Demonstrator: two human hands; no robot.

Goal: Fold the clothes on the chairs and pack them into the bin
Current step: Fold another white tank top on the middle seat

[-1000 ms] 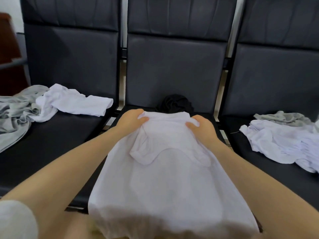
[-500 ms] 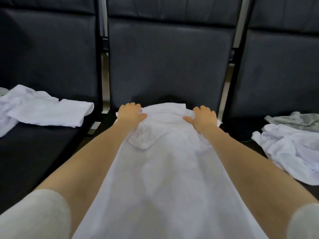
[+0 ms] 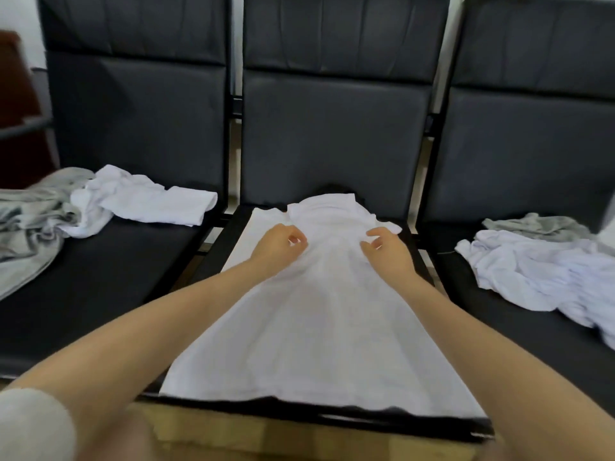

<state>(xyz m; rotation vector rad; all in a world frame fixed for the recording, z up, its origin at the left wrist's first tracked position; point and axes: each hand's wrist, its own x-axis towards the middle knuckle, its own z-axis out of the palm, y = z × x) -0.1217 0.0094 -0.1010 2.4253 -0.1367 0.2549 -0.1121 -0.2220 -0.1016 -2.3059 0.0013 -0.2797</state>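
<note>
A: How far along is the folding?

B: Early, I'd judge. A white shirt (image 3: 319, 314) lies spread flat on the middle chair (image 3: 332, 128), collar toward the backrest at centre frame, hem at the near edge. No crosswise fold shows in it yet.

A: And the hands?

B: Both hover over the shirt's upper part. The left hand (image 3: 278, 244) has its fingers loosely curled, with nothing in them that I can see; the right hand (image 3: 386, 249) is much the same, thumb and fingers half bent, just above or brushing the cloth. I cannot tell if either touches it.

A: What's left?

B: Plenty. A crumpled white garment (image 3: 143, 201) and a grey garment (image 3: 30, 221) sit at left of frame, a white heap (image 3: 545, 271) with a grey piece (image 3: 535, 224) at right. Something dark (image 3: 334, 188) peeks out behind the collar. No bin is in view.

A: The room?

B: Three black padded chairs in a row, a pale wall behind, wood-toned floor at bottom.
</note>
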